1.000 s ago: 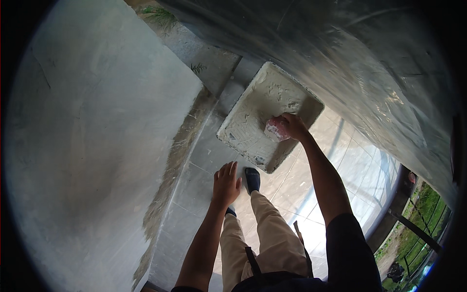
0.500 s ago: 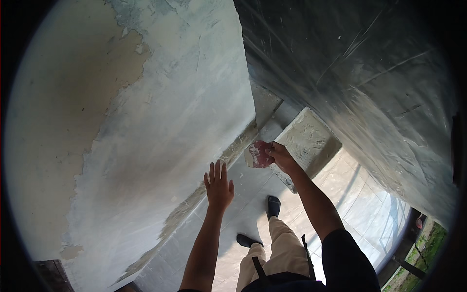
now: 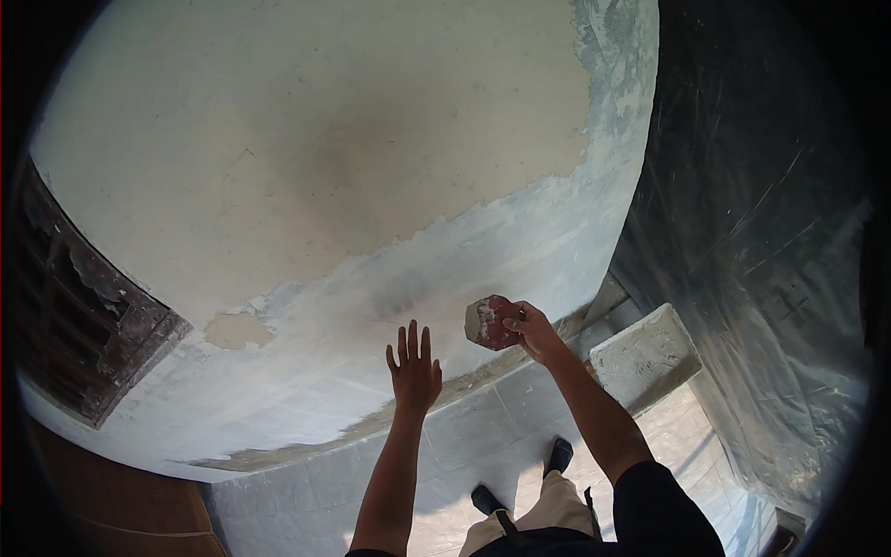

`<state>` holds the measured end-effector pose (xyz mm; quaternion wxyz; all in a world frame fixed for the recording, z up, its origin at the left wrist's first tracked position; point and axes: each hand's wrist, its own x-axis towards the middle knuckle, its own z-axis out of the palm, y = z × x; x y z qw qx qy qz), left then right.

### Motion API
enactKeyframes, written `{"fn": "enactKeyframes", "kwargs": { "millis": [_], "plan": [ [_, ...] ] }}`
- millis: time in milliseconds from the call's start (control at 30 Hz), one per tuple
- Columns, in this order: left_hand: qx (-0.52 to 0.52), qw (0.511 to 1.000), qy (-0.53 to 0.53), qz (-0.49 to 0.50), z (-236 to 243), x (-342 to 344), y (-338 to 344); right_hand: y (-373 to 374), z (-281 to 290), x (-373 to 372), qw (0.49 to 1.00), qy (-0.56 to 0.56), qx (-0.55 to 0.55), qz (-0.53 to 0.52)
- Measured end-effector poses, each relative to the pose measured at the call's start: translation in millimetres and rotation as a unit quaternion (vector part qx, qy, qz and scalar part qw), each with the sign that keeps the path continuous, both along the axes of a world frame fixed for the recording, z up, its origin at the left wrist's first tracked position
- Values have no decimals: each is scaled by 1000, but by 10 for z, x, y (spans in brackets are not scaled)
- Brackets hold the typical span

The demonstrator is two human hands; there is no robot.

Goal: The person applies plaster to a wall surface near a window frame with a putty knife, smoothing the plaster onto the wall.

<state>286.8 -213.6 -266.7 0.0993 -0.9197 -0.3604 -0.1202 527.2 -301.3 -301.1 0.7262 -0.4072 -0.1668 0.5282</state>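
Observation:
A red putty scraper (image 3: pixel 494 322) with pale putty caked on its left part is pinched in my right hand (image 3: pixel 529 332). It is held up in front of the lower part of the wall (image 3: pixel 418 186); I cannot tell whether it touches. My left hand (image 3: pixel 414 371) is open and empty, fingers spread upward, in front of the same wall. The wall has a beige area above and a smeared white-grey coat along its lower and right side. Below and right of my right hand, a shallow rectangular tray (image 3: pixel 650 357) with whitish putty inside lies on the floor.
Dark plastic sheeting (image 3: pixel 752 204) hangs along the right side. A worn dark wooden frame (image 3: pixel 83 316) is set in the wall at left, with a brown panel (image 3: pixel 121 497) below it. My feet stand on grey floor tiles (image 3: pixel 464 427), partly sunlit.
My view has turned left, so more wall and the wooden frame show. The scraper, still in my right hand, has gone from beside the tray to in front of the wall. My left hand stays open.

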Motion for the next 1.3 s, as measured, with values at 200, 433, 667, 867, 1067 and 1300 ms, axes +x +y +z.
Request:
{"fn": "enactKeyframes", "kwargs": {
  "millis": [200,433,667,867,1067,1300],
  "plan": [
    [46,997,-34,45,420,-823,197,383,557,-764,998,-19,51,36],
    [85,990,-70,86,819,-1688,378,742,1048,-1568,989,-98,99,53],
    [110,985,-94,95,981,-2156,542,867,1489,-2172,952,-292,90,19],
    [119,981,-112,106,1100,-2182,661,964,1835,-2343,734,-644,197,-87],
    [154,973,-133,112,1264,-2181,816,1126,2048,-2351,491,-793,343,-109],
    [234,951,-174,100,1337,-2188,962,1383,1954,-2221,317,-838,412,-162]
  ]
}}
